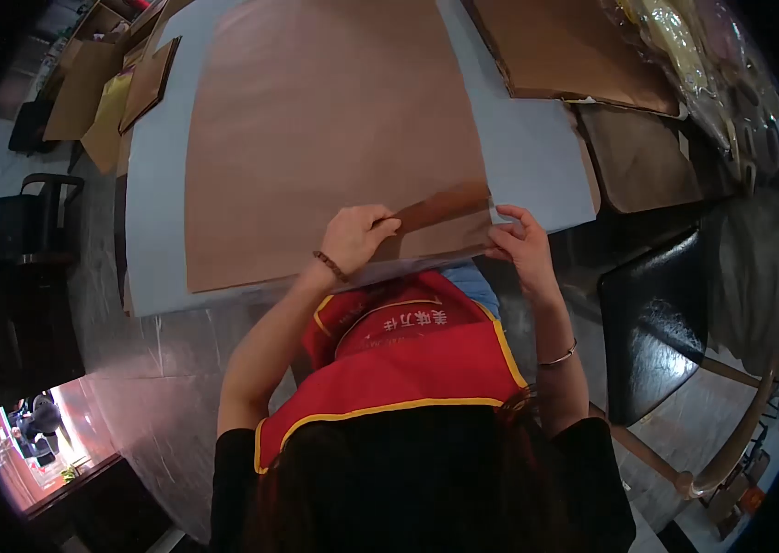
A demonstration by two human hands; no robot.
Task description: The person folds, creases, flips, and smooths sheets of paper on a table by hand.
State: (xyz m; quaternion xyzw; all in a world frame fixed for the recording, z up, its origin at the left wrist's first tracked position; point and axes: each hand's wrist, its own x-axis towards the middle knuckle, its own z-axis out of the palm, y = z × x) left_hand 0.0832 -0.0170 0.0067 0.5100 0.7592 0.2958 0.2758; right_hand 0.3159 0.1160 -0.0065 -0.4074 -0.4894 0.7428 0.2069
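At far left, a dark chair (pixel 25 226) stands below an opened cardboard box (pixel 83 88), both clear of the work. Next comes the pale left margin of the desk (pixel 154 230), then the large brown sheet (pixel 334 120), lying flat over most of the top, its near edge by the person's red apron (pixel 417 355). The left hand (pixel 362 240), a beaded bracelet (pixel 330 266) at its wrist, pinches the turned-up strip (pixel 445 205) of that edge between thumb and fingers. The strip runs rightward at a slant, darker than the rest, to the right hand (pixel 520 244), whose thumb and fingertips appear to grip the sheet at its near right corner. To turn the strip neatly, both hands would do best to hold it lightly taut and keep its width even, since the slant could leave a skewed crease; pressing from one end to the other should sharpen the line, while hard tugging could tear or wrinkle the corner. Farther right, brown cardboard (pixel 583 55) lies beyond the desk's right margin, with a black chair (pixel 652 327) nearer the person.
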